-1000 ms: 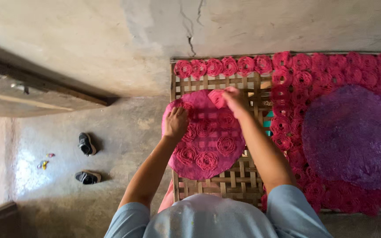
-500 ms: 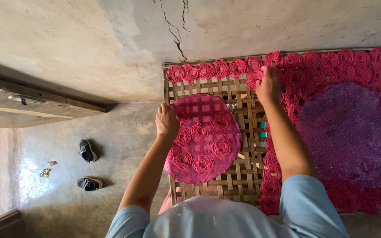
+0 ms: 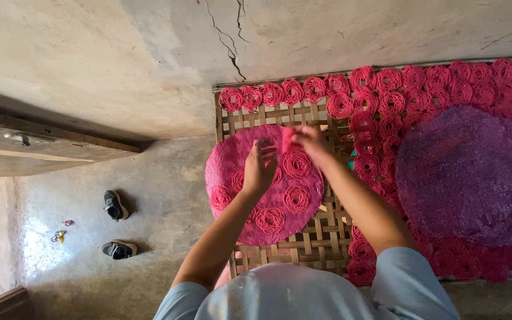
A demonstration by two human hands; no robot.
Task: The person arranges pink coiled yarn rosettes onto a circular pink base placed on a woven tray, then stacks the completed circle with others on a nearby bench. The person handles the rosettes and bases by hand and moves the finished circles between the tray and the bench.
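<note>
- Head view looks straight down over your shoulders at a woven bamboo tray (image 3: 321, 243) set on a concrete floor (image 3: 167, 195).
- Your left hand (image 3: 260, 168) lies on a round pink mat (image 3: 265, 184) that rests on the left part of the tray; the fingers are stretched out flat against the mat, holding nothing.
- Your right hand (image 3: 308, 141) is at the upper edge of the same mat, fingers pinched on a small pink spiral piece (image 3: 287, 138); motion blur hides the exact grip.
- Several pink spiral coils (image 3: 296, 163) sit on the round pink mat, spread over its right and lower parts, some touching your left hand.
- More pink spirals, laid out in a row (image 3: 291, 92), line the top edge of the tray, just beside one another.
- To the right, a dense field of the same spirals (image 3: 386, 118) covers the tray, and a large round purple mat (image 3: 469, 175) lies over them, well apart from both hands.
- Off to the left on the floor, a pair of dark shoes (image 3: 115, 225) stands apart from the tray, with a few small bright bits (image 3: 59, 234) near them.
- A cracked plaster wall (image 3: 232, 41) meets the tray's far edge, and a wooden door (image 3: 37, 151) is at the left.
</note>
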